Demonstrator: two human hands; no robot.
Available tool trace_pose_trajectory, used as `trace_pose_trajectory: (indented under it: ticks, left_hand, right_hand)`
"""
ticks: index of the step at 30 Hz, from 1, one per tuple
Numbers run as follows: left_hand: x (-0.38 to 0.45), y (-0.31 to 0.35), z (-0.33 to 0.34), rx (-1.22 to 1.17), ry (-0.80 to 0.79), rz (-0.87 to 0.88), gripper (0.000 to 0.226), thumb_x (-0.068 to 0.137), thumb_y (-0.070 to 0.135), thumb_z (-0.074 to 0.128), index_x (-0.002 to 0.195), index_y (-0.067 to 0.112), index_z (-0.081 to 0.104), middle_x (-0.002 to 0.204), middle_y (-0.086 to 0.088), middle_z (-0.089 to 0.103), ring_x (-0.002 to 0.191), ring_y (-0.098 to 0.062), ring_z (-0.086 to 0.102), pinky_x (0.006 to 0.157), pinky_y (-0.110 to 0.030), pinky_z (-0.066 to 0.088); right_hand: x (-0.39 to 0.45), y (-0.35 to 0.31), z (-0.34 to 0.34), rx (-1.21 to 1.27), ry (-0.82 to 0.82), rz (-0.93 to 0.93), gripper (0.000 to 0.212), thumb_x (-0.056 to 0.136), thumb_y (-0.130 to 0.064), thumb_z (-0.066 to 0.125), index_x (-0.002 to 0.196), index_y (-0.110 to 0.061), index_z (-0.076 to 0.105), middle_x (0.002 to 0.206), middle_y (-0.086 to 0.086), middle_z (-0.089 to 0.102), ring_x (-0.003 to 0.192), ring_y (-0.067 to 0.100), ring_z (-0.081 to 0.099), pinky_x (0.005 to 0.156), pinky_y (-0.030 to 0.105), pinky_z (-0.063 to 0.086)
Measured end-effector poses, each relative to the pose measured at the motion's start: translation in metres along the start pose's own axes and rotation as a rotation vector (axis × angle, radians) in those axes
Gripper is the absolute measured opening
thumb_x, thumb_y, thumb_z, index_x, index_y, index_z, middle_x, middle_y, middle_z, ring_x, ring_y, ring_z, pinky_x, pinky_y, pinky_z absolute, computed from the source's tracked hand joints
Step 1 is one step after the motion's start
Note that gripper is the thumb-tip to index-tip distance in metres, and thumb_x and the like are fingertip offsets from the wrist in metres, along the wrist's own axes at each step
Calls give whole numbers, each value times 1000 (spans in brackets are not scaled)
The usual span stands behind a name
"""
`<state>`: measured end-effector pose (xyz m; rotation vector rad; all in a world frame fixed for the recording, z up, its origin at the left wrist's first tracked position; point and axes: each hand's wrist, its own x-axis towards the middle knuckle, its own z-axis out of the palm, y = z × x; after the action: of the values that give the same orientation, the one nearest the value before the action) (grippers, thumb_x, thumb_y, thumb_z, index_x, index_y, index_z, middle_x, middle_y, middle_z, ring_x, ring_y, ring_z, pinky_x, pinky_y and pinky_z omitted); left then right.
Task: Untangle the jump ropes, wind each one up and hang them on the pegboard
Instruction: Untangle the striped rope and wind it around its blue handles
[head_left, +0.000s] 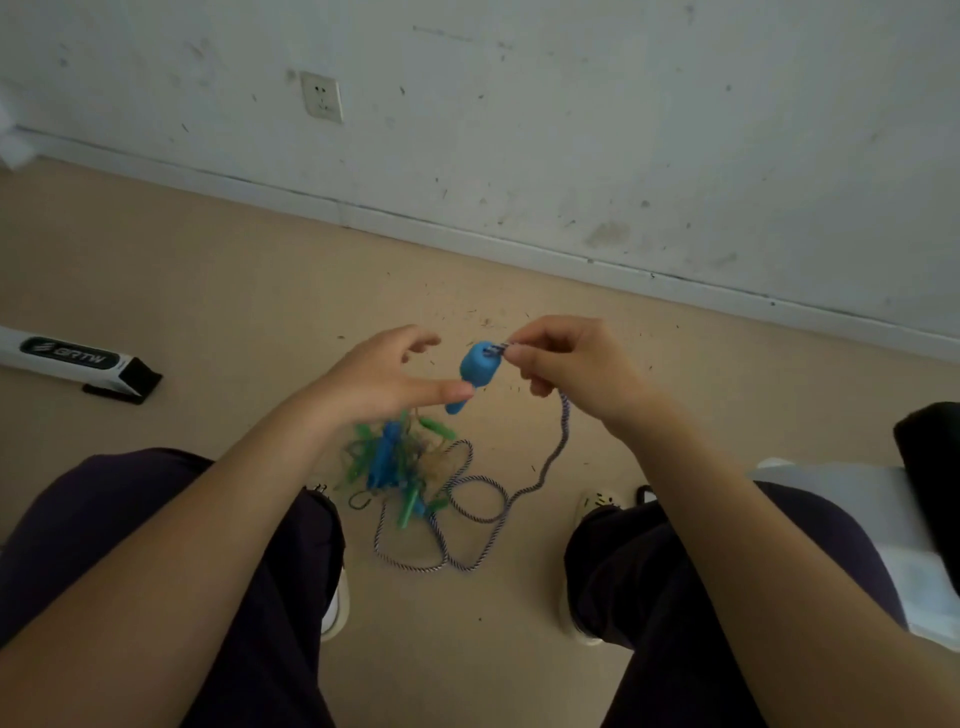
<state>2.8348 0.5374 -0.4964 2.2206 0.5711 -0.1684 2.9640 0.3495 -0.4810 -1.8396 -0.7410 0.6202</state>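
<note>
A blue jump-rope handle hangs in the air between my hands. My right hand pinches the blue-and-white braided rope right where it leaves the handle's top end. The rope runs down from that hand to loose loops on the floor. My left hand is beside the handle with fingers spread, its lowest finger touching the handle's lower part. On the floor between my feet lies a tangle of green rope, green handles and another blue handle. No pegboard is in view.
I sit with dark-trousered legs either side of the tangle, shoes on a beige floor. A white wall with a socket runs behind. A white and black box lies left. White cloth sits at right.
</note>
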Motion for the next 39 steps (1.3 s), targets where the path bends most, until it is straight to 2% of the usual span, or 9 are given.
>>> trace_pose_trajectory:
  ticks: [3,5,9,13,19,23,29,35,39]
  left_hand:
    - [-6,12,6,-263,-182,147,68,68,62,79,127,36,60,125,17,66,119,-2,59,110,-37,44]
    - [-8,17,11,-323,-222,149,34,83,42,75,111,26,64,93,7,75,89,-6,71,94,-29,54]
    - [-1,13,8,-646,109,61,17,94,36,65,93,21,56,53,9,47,47,-9,44,51,-27,44]
    - [4,5,-11,-1007,438,-31,25,89,34,72,89,20,51,54,9,42,45,-7,36,45,-22,36]
    - [-9,16,12,-600,-139,25,54,64,42,80,110,15,69,82,-6,66,49,-10,44,46,-22,38]
    - [-7,16,19,-560,-215,23,55,67,44,81,115,20,70,97,-7,71,82,-12,63,58,-24,46]
    - [-4,15,17,-586,-364,136,45,82,33,69,124,18,66,122,2,71,117,-14,64,97,-31,50]
    - [-5,17,15,-652,-268,82,11,90,16,68,86,6,64,70,-6,67,62,-21,63,62,-27,51]
    - [-5,15,5,-634,-167,12,13,90,18,69,83,9,64,65,-3,65,55,-16,57,54,-24,48]
  right_hand:
    - [-2,-5,5,71,-53,-38,8,87,-19,72,93,-15,75,60,2,58,54,16,50,52,26,45]
    - [-1,-6,5,110,-20,-44,5,87,-20,73,90,-16,75,54,-2,52,51,15,43,49,28,39]
    - [2,-4,-3,17,38,42,15,88,-28,72,84,-14,72,53,-6,49,51,13,43,50,27,39]
    - [0,-2,-8,-40,11,50,15,92,-24,67,83,-14,73,63,-2,58,59,9,54,61,22,48]
    - [-3,-7,7,179,-102,60,20,90,-24,67,96,-7,77,73,0,66,69,11,57,67,25,51]
    - [-4,-13,18,334,-131,102,26,81,-33,69,84,-8,76,79,5,73,77,16,65,80,32,54]
    - [-2,-12,16,360,-94,125,22,95,-24,61,83,-7,69,54,3,49,47,14,43,50,23,43]
    - [2,-7,6,215,42,132,18,88,-14,71,80,0,63,57,5,58,44,18,55,50,29,54]
    - [0,-6,-6,203,285,160,25,85,-13,75,99,-2,56,66,10,61,46,18,57,51,31,57]
